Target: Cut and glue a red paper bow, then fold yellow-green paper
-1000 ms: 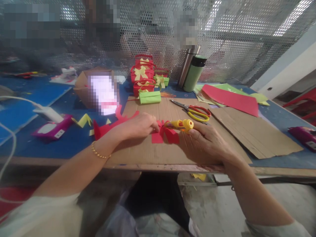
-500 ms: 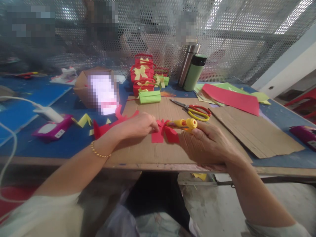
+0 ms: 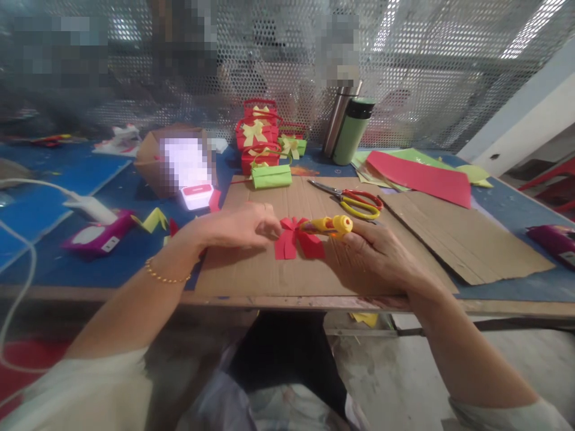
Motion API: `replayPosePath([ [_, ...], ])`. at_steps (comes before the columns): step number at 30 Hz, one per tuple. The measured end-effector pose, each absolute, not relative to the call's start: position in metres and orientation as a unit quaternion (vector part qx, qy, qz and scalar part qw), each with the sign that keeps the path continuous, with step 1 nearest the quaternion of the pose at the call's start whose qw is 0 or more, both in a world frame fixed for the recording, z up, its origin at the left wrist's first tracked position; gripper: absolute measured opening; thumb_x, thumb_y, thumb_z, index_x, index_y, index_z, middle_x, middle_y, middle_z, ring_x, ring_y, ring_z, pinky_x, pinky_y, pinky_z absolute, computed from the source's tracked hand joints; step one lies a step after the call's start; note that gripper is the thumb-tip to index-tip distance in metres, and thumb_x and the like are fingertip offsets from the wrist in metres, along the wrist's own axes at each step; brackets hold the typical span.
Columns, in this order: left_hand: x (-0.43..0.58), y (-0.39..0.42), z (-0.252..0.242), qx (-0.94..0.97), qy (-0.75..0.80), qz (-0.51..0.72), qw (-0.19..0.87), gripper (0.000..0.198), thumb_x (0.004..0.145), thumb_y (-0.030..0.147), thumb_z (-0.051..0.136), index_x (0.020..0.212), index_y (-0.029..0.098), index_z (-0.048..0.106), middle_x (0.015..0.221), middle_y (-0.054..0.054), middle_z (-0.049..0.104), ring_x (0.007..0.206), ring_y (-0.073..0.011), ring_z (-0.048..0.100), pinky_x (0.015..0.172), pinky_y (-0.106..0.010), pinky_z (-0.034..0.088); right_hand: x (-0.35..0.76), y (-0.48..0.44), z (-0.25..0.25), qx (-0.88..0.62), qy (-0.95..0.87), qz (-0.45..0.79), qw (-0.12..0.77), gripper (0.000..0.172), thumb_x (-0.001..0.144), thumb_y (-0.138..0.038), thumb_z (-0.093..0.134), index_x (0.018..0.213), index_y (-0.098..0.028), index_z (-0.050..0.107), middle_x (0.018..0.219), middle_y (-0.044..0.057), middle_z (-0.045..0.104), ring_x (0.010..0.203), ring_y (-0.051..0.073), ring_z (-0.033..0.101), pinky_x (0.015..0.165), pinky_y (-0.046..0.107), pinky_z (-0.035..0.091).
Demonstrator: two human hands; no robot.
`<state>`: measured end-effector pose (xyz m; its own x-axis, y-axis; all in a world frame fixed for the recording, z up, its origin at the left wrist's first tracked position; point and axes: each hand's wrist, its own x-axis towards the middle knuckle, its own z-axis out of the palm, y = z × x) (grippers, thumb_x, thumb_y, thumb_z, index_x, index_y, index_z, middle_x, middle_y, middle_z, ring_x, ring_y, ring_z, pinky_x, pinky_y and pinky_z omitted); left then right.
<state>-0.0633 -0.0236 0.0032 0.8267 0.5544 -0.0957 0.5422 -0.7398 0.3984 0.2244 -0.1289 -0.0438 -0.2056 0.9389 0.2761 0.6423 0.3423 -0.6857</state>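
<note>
A red paper bow with hanging tails lies on the cardboard sheet. My right hand is wrapped around a yellow glue gun, whose narrow end points left at the middle of the bow. Just left of the bow is my left hand, its fingers bent and drawn together. Whatever those fingertips may hold is hidden. Behind my left hand, part of a red paper piece shows.
Scissors and a green paper bag lie at the cardboard's far side. Red paper bags with yellow bows stand behind, beside a green bottle. Left are a lit phone and a purple power strip; right, another cardboard piece.
My left hand has lifted off the bow and shifted slightly left, uncovering the bow's left side. The right hand with the glue gun has barely moved.
</note>
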Motion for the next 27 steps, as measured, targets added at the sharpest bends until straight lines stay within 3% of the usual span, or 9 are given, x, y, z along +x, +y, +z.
replayPosePath([
  [3, -0.058, -0.032, 0.0, 0.929, 0.315, -0.027, 0.194, 0.046, 0.075, 0.041, 0.076, 0.115, 0.02, 0.068, 0.115, -0.007, 0.063, 0.097, -0.0227, 0.061, 0.081, -0.032, 0.046, 0.223, -0.131, -0.042, -0.538, -0.737, 0.228, 0.34, 0.04, 0.105, -0.051, 0.043, 0.097, -0.022, 0.069, 0.087, 0.006, 0.071, 0.08, 0.024, 0.064, 0.069, 0.035, 0.049],
  [6, -0.052, -0.042, -0.004, 0.936, 0.303, -0.013, 0.18, 0.052, 0.081, 0.044, 0.072, 0.125, 0.02, 0.059, 0.12, -0.008, 0.059, 0.104, -0.0246, 0.059, 0.09, -0.036, 0.046, 0.223, -0.131, -0.04, -0.537, -0.74, 0.217, 0.342, 0.038, 0.105, -0.051, 0.044, 0.094, -0.024, 0.068, 0.086, 0.005, 0.07, 0.078, 0.024, 0.063, 0.068, 0.036, 0.048],
  [12, -0.051, -0.056, -0.012, 0.947, 0.296, 0.013, 0.128, 0.026, 0.095, 0.028, 0.053, 0.119, 0.019, 0.058, 0.115, -0.008, 0.06, 0.106, -0.0244, 0.059, 0.098, -0.038, 0.045, 0.224, -0.128, -0.037, -0.532, -0.755, 0.19, 0.332, 0.038, 0.104, -0.05, 0.044, 0.088, -0.022, 0.065, 0.081, 0.005, 0.069, 0.075, 0.023, 0.062, 0.071, 0.036, 0.047],
  [16, -0.054, -0.056, -0.024, 0.935, 0.318, 0.063, 0.142, 0.038, 0.101, 0.024, 0.044, 0.138, 0.023, 0.052, 0.129, -0.01, 0.062, 0.117, -0.0243, 0.06, 0.103, -0.039, 0.045, 0.223, -0.128, -0.037, -0.525, -0.763, 0.183, 0.33, 0.039, 0.104, -0.05, 0.043, 0.09, -0.022, 0.065, 0.083, 0.004, 0.071, 0.076, 0.022, 0.062, 0.07, 0.034, 0.045],
  [19, -0.052, -0.052, -0.027, 0.914, 0.338, 0.085, 0.209, 0.048, 0.099, 0.024, 0.048, 0.146, 0.026, 0.05, 0.138, -0.009, 0.064, 0.124, -0.0249, 0.06, 0.104, -0.04, 0.047, 0.223, -0.128, -0.037, -0.531, -0.764, 0.173, 0.323, 0.04, 0.105, -0.05, 0.043, 0.083, -0.022, 0.061, 0.079, 0.004, 0.068, 0.074, 0.021, 0.06, 0.069, 0.033, 0.044],
  [24, -0.045, -0.046, -0.021, 0.877, 0.346, 0.146, 0.299, 0.04, 0.089, 0.017, 0.051, 0.122, 0.024, 0.073, 0.127, -0.006, 0.075, 0.114, -0.0223, 0.067, 0.099, -0.037, 0.052, 0.223, -0.129, -0.037, -0.527, -0.764, 0.187, 0.322, 0.04, 0.106, -0.05, 0.041, 0.085, -0.022, 0.06, 0.082, 0.004, 0.068, 0.077, 0.021, 0.061, 0.071, 0.033, 0.045],
  [27, -0.046, -0.04, -0.023, 0.837, 0.374, 0.166, 0.364, 0.032, 0.088, 0.019, 0.051, 0.107, 0.02, 0.077, 0.106, -0.006, 0.08, 0.088, -0.0177, 0.072, 0.078, -0.031, 0.056, 0.224, -0.128, -0.039, -0.522, -0.767, 0.192, 0.32, 0.041, 0.106, -0.05, 0.041, 0.085, -0.021, 0.061, 0.084, 0.004, 0.069, 0.078, 0.021, 0.061, 0.071, 0.033, 0.045],
])
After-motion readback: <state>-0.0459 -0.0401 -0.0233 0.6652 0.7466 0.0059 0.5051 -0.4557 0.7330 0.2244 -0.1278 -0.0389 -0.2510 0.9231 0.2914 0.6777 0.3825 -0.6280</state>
